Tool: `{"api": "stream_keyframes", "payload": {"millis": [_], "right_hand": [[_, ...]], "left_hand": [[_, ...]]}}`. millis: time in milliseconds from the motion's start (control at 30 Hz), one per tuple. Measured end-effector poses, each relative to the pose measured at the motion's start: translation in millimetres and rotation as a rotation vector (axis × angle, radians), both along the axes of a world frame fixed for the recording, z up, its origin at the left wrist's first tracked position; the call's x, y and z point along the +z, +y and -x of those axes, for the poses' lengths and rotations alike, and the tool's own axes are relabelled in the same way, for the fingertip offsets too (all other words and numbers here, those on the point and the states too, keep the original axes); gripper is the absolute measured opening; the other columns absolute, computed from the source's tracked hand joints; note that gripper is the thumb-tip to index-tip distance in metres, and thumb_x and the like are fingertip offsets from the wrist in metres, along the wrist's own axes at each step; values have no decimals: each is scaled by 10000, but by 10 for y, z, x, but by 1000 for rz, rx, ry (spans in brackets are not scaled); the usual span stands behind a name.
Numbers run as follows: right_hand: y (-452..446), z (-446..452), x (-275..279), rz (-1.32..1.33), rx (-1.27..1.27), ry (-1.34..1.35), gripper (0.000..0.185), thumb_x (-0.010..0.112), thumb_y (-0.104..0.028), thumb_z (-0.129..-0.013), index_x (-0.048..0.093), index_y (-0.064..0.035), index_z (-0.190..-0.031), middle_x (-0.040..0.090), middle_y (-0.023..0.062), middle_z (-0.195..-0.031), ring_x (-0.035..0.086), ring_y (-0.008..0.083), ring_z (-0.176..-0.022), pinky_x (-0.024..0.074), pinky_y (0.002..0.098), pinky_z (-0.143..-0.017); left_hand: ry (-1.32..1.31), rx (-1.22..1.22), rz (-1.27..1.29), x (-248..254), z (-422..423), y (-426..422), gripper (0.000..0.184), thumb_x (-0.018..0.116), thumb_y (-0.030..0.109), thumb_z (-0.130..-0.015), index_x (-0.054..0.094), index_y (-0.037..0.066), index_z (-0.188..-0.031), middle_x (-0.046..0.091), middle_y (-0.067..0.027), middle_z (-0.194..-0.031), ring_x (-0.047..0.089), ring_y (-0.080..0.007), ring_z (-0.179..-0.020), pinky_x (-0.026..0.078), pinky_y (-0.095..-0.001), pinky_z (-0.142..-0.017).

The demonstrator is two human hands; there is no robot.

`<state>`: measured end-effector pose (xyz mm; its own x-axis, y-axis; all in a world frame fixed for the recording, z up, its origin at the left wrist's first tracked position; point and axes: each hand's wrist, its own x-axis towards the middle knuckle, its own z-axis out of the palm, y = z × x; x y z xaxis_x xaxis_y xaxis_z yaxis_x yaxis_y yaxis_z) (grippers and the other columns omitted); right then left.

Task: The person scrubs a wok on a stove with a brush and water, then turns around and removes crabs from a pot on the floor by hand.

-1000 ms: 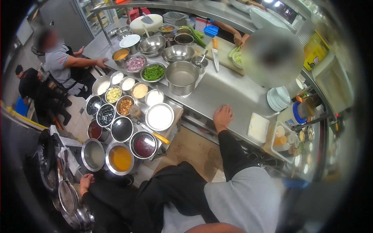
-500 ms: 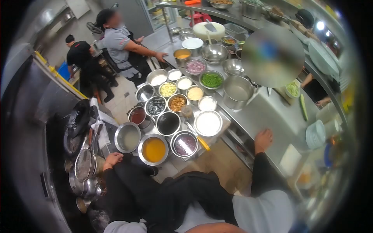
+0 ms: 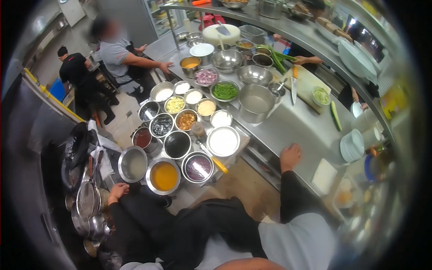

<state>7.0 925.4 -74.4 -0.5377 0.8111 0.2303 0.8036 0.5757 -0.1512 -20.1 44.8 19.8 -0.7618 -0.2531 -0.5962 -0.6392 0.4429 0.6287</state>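
My left hand (image 3: 118,192) rests at the near left corner of the prep table, its fingers loosely bent and holding nothing I can see. Just beyond it stands a steel pot of cloudy liquid (image 3: 132,164), with a pot of orange-yellow liquid (image 3: 163,176) to its right. My right hand (image 3: 290,157) leans on the steel counter (image 3: 294,128) with its fingers curled in, nothing visible in them. Between the hands are a pot of dark purplish contents (image 3: 197,167), a yellow-handled tool (image 3: 219,164) and a container of white contents (image 3: 223,141).
Several ingredient containers, including chopped greens (image 3: 225,91), crowd the table. Beyond the counter, a knife (image 3: 294,85) lies on a cutting board (image 3: 310,90) near a cucumber (image 3: 335,116). A co-worker's hand (image 3: 300,60) is beside green stalks (image 3: 280,60). Strainers (image 3: 87,198) hang at left.
The view has shifted so most things sit further left. Both hands stay in their places. The cutting board, knife and green stalks, blurred over before, now show.
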Motion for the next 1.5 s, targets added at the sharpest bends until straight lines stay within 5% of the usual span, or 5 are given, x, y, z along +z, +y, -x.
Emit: {"api": "stream_keyframes", "payload": {"millis": [500,600,767,1500], "right_hand": [[15,-10,-56,25,16,87,452,610,-268,-948,570,-104,-1368,517,104,-1521,427,294,-1459,306,597,-1186],[3,-4,-69,-13,5,79,453,626,-289,-946,590,-121,-1365,550,88,-1503,451,295,-1442,317,536,-1177],[16,-4,-61,46,20,84,468,598,-279,-952,556,-104,-1385,505,105,-1539,411,307,-1471,278,605,-1202],[6,-3,-48,90,1,63,478,585,-313,-966,548,-123,-1404,467,95,-1591,411,312,-1476,251,608,-1221]], "left_hand": [[7,-51,48,-53,30,-82,317,746,211,-939,706,-18,-1154,748,-103,-927,740,-219,-786,615,-340,-737],[-6,-58,37,-68,40,-115,377,744,189,-936,680,-53,-1218,738,-116,-980,731,-209,-832,629,-339,-746],[10,-25,-20,-117,30,-161,352,743,195,-948,686,-41,-1203,732,-97,-988,727,-199,-834,630,-343,-739],[23,-80,20,-149,44,-242,274,734,180,-945,708,-10,-1141,726,-85,-952,721,-208,-802,615,-346,-746]]}}
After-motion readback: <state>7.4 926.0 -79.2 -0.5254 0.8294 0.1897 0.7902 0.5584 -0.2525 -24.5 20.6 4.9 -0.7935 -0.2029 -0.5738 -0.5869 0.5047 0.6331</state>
